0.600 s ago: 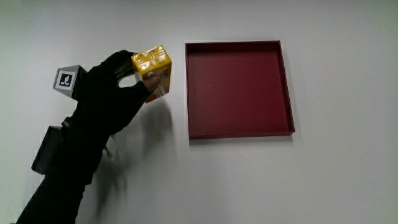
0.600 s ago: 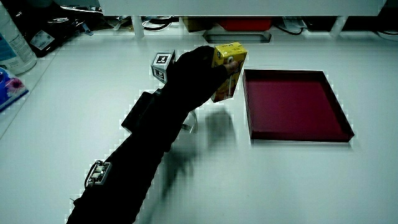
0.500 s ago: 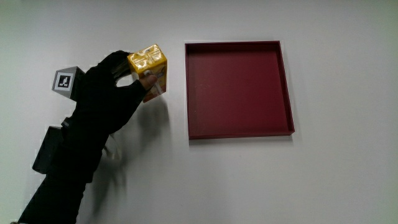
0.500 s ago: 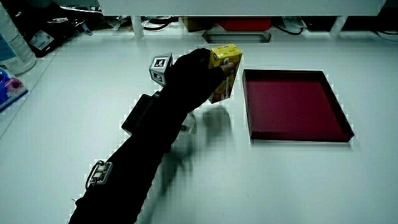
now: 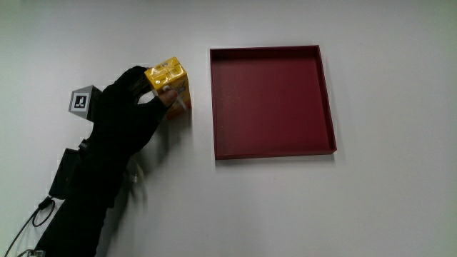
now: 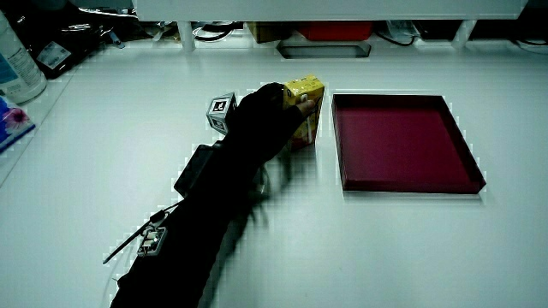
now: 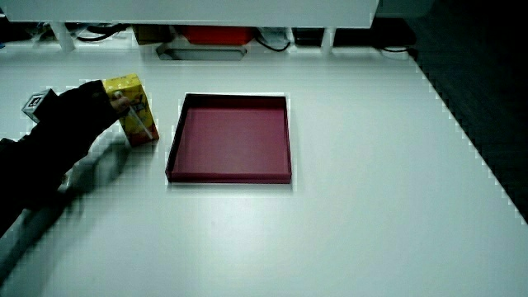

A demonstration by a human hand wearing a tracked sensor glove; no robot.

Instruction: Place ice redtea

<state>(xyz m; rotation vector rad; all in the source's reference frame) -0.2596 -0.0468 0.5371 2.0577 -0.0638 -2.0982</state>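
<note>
Fingers of my hand (image 5: 132,100) curl tight around the yellow ice redtea carton (image 5: 168,80), which stands on the white table (image 5: 285,207) just beside the red tray (image 5: 271,101). Nothing lies in that shallow tray.

We see a shallow dark red tray (image 5: 271,100) lying flat on the white surface (image 5: 343,207), square and with a low raised rim; nothing lies in it. In a side view, at about ten o'clock from the tray, a pale bottle (image 6: 19,64) stands at the surface's edge, with a small blue and pink item (image 6: 12,120) just at six o'clock of it. In both side views a low white partition (image 7: 190,10) runs at twelve o'clock from the tray, with a red object (image 7: 216,35) and cables beneath it.
</note>
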